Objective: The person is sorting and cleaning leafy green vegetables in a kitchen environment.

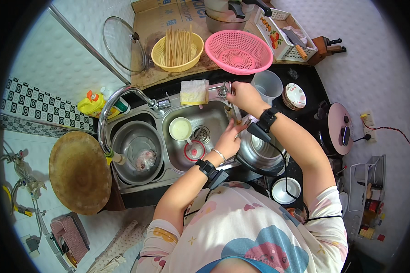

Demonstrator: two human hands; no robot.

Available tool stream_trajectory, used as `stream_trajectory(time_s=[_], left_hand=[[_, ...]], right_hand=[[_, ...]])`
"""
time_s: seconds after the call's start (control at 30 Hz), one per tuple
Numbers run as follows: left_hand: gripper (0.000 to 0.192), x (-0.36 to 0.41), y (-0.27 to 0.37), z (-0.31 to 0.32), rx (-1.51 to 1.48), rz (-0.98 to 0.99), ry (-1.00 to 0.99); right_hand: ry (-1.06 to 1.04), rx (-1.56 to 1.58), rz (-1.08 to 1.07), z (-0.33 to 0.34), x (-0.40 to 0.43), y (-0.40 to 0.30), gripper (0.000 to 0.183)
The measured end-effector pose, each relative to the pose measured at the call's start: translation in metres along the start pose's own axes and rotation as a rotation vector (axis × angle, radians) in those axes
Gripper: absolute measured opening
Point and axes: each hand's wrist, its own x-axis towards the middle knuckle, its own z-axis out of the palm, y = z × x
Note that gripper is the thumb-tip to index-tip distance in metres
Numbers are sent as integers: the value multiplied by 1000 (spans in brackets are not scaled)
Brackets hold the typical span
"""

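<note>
My right hand [245, 97] is at the right rear corner of the sink, its thumb and fingers closed on a slim metal piece [230, 87] whose kind is unclear. Nearer to me, my left hand [228, 140], with a bangle on its wrist, reaches over the sink's right edge. Shiny metal lies at its fingertips; its grip is partly hidden. Small utensils [229, 112] stand between the hands. In the right basin [213, 114] are a pale green cup [180, 129] and a clear, red-rimmed lid or dish [194, 150]. A steel pot [259, 152] sits right of my left hand.
A steel bowl [120, 143] with a plastic-wrapped item fills the left basin under the faucet [114, 99]. Behind are a folded cloth [194, 92], a yellow basket [159, 58] of chopsticks, a pink colander [239, 58] and a cleaver [291, 37]. A clear plastic jug [267, 83] and rice cooker [340, 128] stand right.
</note>
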Motion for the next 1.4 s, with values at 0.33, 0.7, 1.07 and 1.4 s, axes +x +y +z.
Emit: stream_trajectory(time_s=[0.33,0.7,1.07,1.4], left_hand=[[47,1,-15,7,-85,25,75],[46,3,-10,10,-185,-77,90],[46,2,-9,2,-107,29,123],[41,1,-1,-9,31,40,132]], right_hand=[[5,19,30,1,-1,-2,31],[-11,51,37,2,0,2,31],[-34,69,68,5,2,-2,30],[-28,49,62,4,3,-3,33]])
